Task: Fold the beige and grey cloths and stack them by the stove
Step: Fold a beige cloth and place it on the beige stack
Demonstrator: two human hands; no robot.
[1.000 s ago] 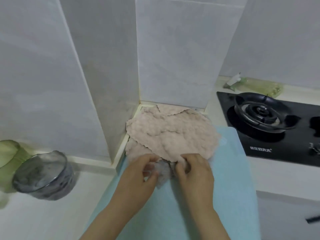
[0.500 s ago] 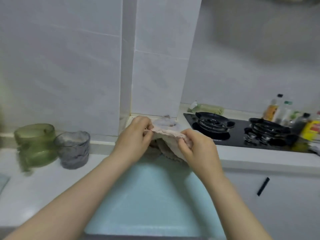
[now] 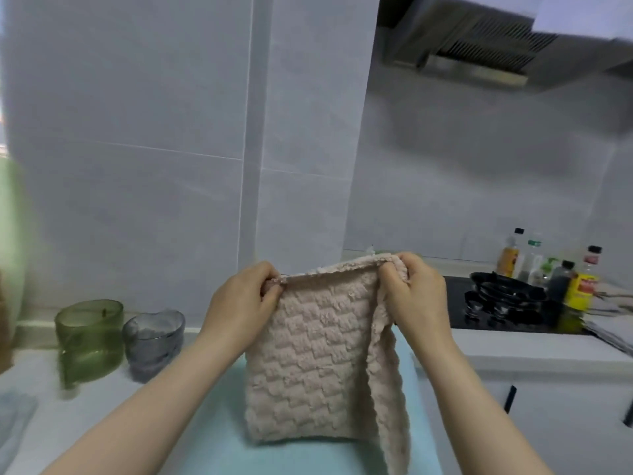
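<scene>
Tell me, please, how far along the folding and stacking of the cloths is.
Done: nothing I can confirm. In hand: the left hand and right hand pinch the top edge of the beige waffle-textured cloth, which hangs above the pale blue mat. Left: folding it flat, folding the grey cloth, which I cannot see, and stacking both by the black gas stove.

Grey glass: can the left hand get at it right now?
Probably not yet: the left hand pinches a top corner of the beige cloth; otherwise the way to the grey glass looks free.
</scene>
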